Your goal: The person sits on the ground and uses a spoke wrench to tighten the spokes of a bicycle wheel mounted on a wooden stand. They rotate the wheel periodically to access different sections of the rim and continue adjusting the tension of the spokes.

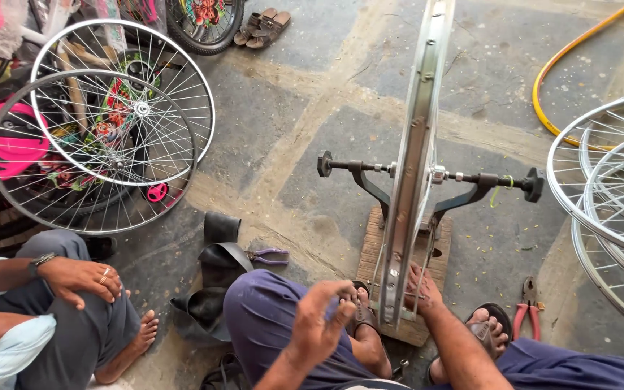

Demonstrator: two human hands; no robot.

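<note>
A bicycle wheel rim with spokes stands upright in a black truing stand on a wooden base. My right hand reaches to the lower spokes on the rim's right side, fingers closed there; what it grips is hidden. My left hand hovers over my left knee, left of the rim, fingers curled and apart, with nothing seen in it. My sandalled feet rest beside the base.
Another person sits at the lower left, a hand resting on a knee. Spoked wheels lean at upper left, more rims at right. Purple pliers, red pliers, a black rubber tube and a yellow hose lie on the floor.
</note>
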